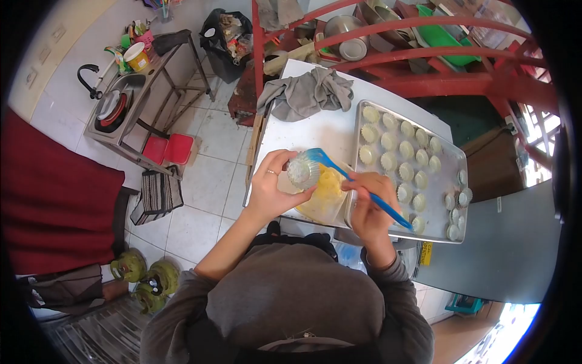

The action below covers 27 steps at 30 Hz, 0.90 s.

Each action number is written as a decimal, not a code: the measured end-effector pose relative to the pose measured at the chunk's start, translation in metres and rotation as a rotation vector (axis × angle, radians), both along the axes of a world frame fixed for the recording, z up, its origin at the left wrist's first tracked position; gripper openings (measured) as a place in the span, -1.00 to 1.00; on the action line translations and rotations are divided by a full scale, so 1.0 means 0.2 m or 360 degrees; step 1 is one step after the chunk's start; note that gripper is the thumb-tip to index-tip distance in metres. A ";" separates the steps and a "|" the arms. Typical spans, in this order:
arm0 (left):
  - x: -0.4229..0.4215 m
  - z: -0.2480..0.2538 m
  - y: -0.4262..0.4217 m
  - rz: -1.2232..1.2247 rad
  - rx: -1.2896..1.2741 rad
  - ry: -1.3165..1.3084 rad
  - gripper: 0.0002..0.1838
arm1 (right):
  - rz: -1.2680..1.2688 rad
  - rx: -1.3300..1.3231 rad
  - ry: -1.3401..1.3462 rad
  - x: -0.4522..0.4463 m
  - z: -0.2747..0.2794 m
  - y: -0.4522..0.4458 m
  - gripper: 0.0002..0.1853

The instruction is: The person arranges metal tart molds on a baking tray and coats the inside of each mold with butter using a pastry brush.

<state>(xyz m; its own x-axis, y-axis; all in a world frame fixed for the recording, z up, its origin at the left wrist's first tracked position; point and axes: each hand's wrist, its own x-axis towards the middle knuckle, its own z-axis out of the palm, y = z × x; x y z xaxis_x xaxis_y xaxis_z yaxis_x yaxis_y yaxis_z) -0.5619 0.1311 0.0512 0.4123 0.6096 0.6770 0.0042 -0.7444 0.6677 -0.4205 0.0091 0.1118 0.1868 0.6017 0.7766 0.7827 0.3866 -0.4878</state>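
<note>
A small fluted metal mould [302, 171] is pinched between the thumb and fingers of my left hand [273, 185]. My right hand [371, 206] is closed round the handle of a blue brush [388, 210], whose head touches the mould's rim. Below both hands, a container [315, 211] holds a soft yellow substance [329, 185]; my hands partly cover it. On the right lies a large metal tray [436, 233] with many small fluted moulds, most of them spread in rows, several grouped near its right edge.
A grey cloth [309, 94] lies at the far end of the white table [276, 136]. Red metal shelving [424, 39] with bowls stands behind. To the left are a sink [134, 85], a black rubbish bag [227, 45] and green gas cylinders [159, 279].
</note>
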 end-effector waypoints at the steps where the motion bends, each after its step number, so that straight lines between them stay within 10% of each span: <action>1: 0.00 0.00 0.01 0.0007 0.0019 0.0019 -0.34 | -0.0075 0.0003 0.0084 0.00 0.00 -0.02 -0.92; 6: 0.01 -0.01 -0.02 -0.0020 -0.0031 -0.0061 -0.34 | 0.0161 -0.0174 0.0334 -0.05 -0.05 -0.01 -0.90; 9: 0.00 -0.02 -0.02 0.0014 -0.0021 -0.0067 -0.35 | 0.0159 0.0003 0.1253 -0.05 0.00 -0.02 -0.83; 27: 0.03 -0.12 -0.06 -0.0383 -0.0832 -0.0116 -0.33 | 0.0080 -0.0050 0.0868 -0.02 -0.05 0.03 -0.72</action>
